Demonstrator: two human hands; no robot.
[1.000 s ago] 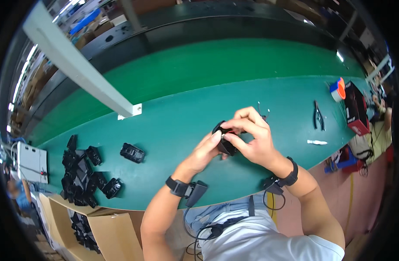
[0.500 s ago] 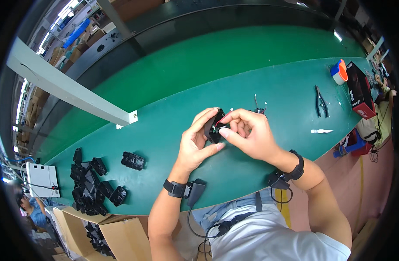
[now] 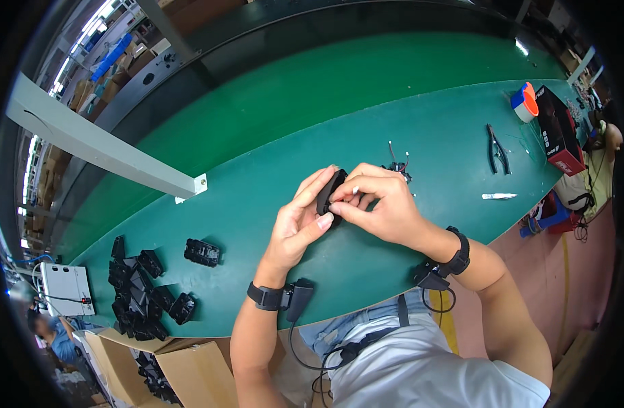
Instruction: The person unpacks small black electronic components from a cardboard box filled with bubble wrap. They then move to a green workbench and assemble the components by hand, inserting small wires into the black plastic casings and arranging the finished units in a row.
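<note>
Hands meet at the centre of the frame over a green tabletop [image 3: 421, 136]. Left hand [image 3: 300, 228] cups a small black part [image 3: 330, 192] from the side, thumb pressed against its lower edge; right hand [image 3: 383, 207] pinches the same part from the right, fingertips closed on its rim. Both wrists carry black bands with cables. Just beyond the hands lies a small wired piece [image 3: 397, 166]. Lower left holds a heap of black parts [image 3: 139, 299], one more part [image 3: 202, 252] lying apart. Pliers [image 3: 497, 149], a white sliver [image 3: 499, 196] and a tape roll [image 3: 525, 102] sit at right.
</note>
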